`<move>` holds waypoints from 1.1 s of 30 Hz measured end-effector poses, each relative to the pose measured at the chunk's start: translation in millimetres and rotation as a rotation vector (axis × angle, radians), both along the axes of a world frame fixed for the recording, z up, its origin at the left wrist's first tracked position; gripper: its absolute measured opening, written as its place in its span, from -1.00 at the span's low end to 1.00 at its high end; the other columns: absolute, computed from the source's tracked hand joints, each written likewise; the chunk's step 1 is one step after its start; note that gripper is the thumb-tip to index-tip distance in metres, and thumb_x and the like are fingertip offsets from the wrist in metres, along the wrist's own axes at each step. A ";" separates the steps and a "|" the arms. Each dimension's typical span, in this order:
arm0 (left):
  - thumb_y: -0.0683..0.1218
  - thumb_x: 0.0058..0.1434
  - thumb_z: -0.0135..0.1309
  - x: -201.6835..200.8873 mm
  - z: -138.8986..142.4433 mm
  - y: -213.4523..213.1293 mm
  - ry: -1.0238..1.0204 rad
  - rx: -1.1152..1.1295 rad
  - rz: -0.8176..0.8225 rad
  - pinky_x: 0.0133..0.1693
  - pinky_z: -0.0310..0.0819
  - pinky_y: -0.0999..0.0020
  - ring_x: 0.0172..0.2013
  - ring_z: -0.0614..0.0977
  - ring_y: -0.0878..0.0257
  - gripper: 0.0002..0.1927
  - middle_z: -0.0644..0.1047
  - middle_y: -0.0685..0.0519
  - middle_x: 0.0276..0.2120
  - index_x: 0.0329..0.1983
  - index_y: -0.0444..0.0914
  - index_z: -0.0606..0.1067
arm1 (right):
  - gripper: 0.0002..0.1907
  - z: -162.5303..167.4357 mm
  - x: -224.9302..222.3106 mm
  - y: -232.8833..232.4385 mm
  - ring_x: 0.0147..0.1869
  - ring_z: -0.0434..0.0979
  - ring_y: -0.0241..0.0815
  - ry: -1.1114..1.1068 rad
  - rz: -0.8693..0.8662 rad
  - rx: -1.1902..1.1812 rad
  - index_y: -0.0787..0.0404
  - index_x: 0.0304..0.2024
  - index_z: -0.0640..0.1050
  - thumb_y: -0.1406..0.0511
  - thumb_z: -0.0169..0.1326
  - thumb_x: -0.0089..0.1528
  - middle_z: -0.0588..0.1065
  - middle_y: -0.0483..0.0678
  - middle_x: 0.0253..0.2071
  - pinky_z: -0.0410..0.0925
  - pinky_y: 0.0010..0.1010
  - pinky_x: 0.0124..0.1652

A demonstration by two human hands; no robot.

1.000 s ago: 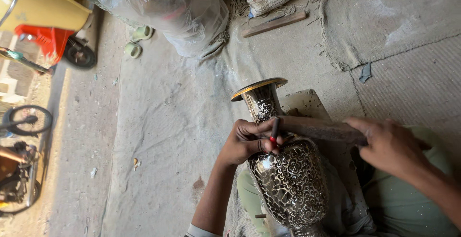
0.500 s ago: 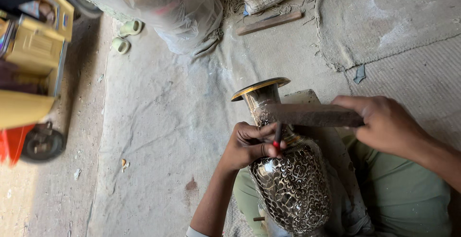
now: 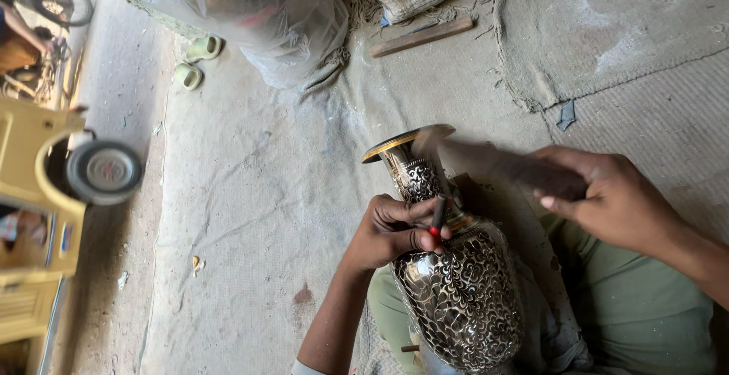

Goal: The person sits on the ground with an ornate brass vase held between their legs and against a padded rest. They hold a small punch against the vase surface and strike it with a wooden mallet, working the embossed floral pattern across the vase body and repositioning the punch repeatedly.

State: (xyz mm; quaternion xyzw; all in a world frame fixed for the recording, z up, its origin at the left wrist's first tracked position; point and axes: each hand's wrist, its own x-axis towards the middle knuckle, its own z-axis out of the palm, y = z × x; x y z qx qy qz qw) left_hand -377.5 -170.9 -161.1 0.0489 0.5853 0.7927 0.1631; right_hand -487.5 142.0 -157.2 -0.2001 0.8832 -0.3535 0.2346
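On the cloth-covered floor (image 3: 250, 215), the right hand (image 3: 615, 200), gripping the now-blurred wooden mallet (image 3: 501, 164), is swinging; the left hand (image 3: 391, 231) is pinching the chisel (image 3: 438, 215) against the engraved vase (image 3: 456, 299).

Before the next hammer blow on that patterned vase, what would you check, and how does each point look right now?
1. Left hand grips the small chisel: ok.
2. Chisel tip set on the vase near its neck: ok, exact spot hidden.
3. Right hand holds the hammer firmly: ok, though the hammer is blurred.
4. Vase steady across the lap: cannot tell.
5. Left fingers away from the chisel's struck end: cannot tell.
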 end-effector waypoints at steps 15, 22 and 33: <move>-0.37 0.21 0.25 -3.4 -6.1 -5.8 -0.036 0.068 -0.055 -0.05 0.67 0.26 -0.20 0.72 0.17 -0.51 0.68 -0.16 -0.14 0.22 -0.30 0.55 | -0.55 -7.5 3.4 4.1 -0.45 0.55 -0.42 0.033 -0.050 -0.246 0.00 0.06 0.55 0.44 0.18 0.13 0.57 -0.24 -0.44 0.48 -0.50 -0.36; -0.36 0.24 0.25 -6.2 -6.2 -3.4 -0.019 0.135 -0.075 -0.04 0.69 0.23 -0.11 0.72 0.15 -0.56 0.66 -0.11 -0.15 0.20 -0.26 0.56 | -0.56 2.3 4.3 5.7 -0.36 0.59 -0.47 0.048 0.053 0.289 -0.18 0.14 0.50 0.36 0.13 0.24 0.57 -0.33 -0.41 0.49 -0.59 -0.26; -0.34 0.27 0.22 -8.3 -6.6 -2.3 -0.004 0.080 -0.105 -0.06 0.66 0.29 -0.21 0.72 0.20 -0.54 0.68 -0.13 -0.13 0.23 -0.21 0.56 | -0.63 -42.7 3.3 26.8 -0.50 0.51 -0.39 0.167 -0.077 -0.133 0.02 0.02 0.56 0.41 0.20 0.16 0.53 -0.17 -0.45 0.41 -0.46 -0.44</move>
